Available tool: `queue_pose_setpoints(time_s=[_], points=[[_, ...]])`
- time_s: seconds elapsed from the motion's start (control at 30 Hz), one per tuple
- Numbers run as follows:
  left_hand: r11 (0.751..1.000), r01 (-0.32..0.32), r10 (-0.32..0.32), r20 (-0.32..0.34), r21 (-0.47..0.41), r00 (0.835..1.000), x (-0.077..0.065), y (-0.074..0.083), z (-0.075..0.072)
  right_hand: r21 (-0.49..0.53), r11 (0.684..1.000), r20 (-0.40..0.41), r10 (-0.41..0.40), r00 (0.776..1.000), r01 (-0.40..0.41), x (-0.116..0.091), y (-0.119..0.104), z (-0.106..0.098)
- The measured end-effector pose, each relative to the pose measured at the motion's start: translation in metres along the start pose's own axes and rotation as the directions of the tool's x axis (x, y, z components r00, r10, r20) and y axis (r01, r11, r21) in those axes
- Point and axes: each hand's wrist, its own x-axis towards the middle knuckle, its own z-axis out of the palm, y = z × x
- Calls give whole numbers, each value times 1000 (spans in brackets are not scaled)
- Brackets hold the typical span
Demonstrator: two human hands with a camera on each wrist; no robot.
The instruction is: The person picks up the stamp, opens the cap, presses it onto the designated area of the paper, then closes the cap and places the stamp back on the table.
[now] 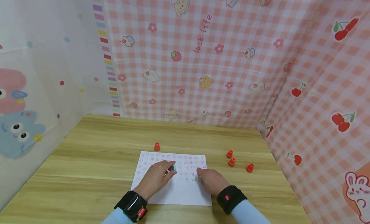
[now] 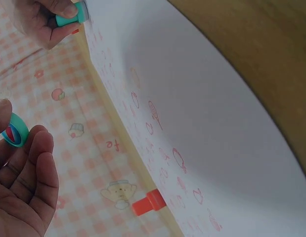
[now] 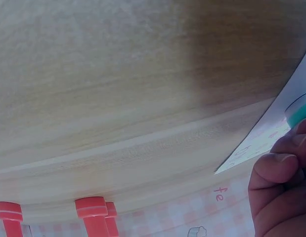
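Observation:
A white sheet of paper (image 1: pixel 179 193) lies on the table, its far half covered in rows of small red and pink stamped prints. My left hand (image 1: pixel 157 175) pinches a round teal cap (image 2: pixel 23 132) between thumb and fingers over the paper's left half. The cap's hollow side shows red and blue within. Over the right part of the sheet, my right hand (image 1: pixel 212 180) grips a teal stamp (image 2: pixel 67 20) by its handle. Its pale base is right at the paper in the left wrist view, beside the lowest row of prints.
One red stamp (image 1: pixel 157 147) stands behind the paper's far left edge. Several more red stamps (image 1: pixel 232 162) stand on the wooden table (image 1: pixel 86 172) to the right of the sheet. Patterned cloth (image 1: pixel 188 73) hangs around the table's back and sides.

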Motion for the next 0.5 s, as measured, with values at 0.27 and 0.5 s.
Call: queue_pose_setpoints(time_s=[0.27,0.5], points=[[1000,-25,25,-18,10,1000,-2,0,2,48,997,-20,58,998,-57,-4,-2,0],[1000,-16,16,-50,4,999,-1,1,2,218,968,-155,164,974,-128,-1,-1,-16]])
